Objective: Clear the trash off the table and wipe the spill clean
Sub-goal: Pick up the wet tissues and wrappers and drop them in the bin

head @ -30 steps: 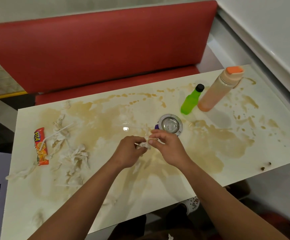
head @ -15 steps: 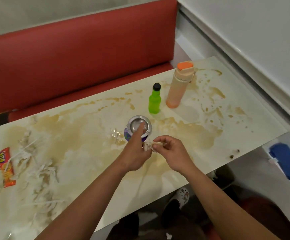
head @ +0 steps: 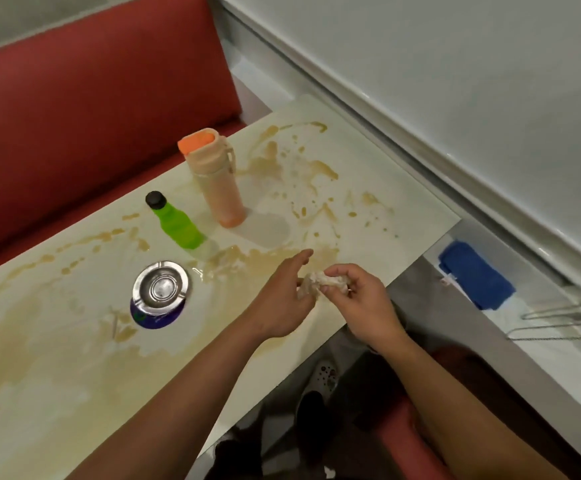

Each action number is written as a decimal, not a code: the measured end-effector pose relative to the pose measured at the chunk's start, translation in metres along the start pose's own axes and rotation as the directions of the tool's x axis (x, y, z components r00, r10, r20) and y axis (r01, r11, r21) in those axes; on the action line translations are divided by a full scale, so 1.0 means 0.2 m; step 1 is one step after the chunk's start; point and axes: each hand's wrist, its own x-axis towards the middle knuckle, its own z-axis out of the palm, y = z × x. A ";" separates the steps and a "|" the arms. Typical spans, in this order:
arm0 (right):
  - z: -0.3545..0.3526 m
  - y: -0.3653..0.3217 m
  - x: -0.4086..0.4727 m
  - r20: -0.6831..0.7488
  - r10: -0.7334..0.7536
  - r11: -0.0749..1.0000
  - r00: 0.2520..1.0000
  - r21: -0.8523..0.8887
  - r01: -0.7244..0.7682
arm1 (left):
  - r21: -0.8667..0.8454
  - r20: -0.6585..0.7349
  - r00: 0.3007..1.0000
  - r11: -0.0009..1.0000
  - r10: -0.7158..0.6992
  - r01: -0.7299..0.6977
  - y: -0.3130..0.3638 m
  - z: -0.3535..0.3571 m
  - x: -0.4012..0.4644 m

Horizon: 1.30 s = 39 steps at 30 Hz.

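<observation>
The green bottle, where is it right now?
In the head view the green bottle stands on the stained table, toward the far side near the red bench. The orange-lidded bottle is just to its right, the metal ashtray nearer the person.

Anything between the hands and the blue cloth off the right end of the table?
Nothing visible. The blue cloth lies on a lower surface past the table edge, open air between. But the right hand pinches a tissue wad; the left hand touches it.
</observation>
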 end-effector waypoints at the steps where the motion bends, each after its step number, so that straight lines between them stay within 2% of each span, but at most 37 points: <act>1: -0.08 0.02 0.01 -0.026 -0.006 1.000 1.000 -0.015 0.006 | 0.012 0.025 1.000 1.000 0.003 -0.003 0.03 0.05 0.05; 4: -0.32 0.08 0.04 -0.136 -0.015 0.999 0.991 -0.051 0.008 | 0.092 0.079 0.997 0.996 0.005 -0.013 0.10 0.20 0.20; 9: -0.68 0.20 0.02 -0.318 -0.053 0.980 0.947 -0.198 -0.011 | 0.329 0.200 0.979 0.940 0.022 -0.089 0.13 0.36 0.42; 14: -0.91 0.35 0.00 -0.415 0.027 0.977 0.909 -0.182 -0.112 | 0.508 0.255 0.967 0.854 -0.024 -0.113 0.12 0.48 0.57; 18: -0.98 0.57 0.04 -0.409 0.093 0.953 0.908 -0.228 -0.201 | 0.671 0.298 0.954 0.719 -0.037 -0.182 0.10 0.57 0.66; 23: -0.93 0.86 0.13 -0.353 0.152 0.904 0.923 -0.328 -0.275 | 0.736 0.317 0.947 0.644 -0.056 -0.209 0.08 0.69 0.72; 29: -0.87 1.11 0.22 -0.273 0.321 0.829 0.907 -0.381 -0.408 | 0.743 0.300 0.952 0.642 -0.064 -0.191 0.02 0.74 0.74; 39: -0.86 1.24 0.30 -0.151 0.452 0.702 0.879 -0.548 -0.455 | 0.726 0.286 0.958 0.660 -0.030 -0.196 -0.01 0.71 0.69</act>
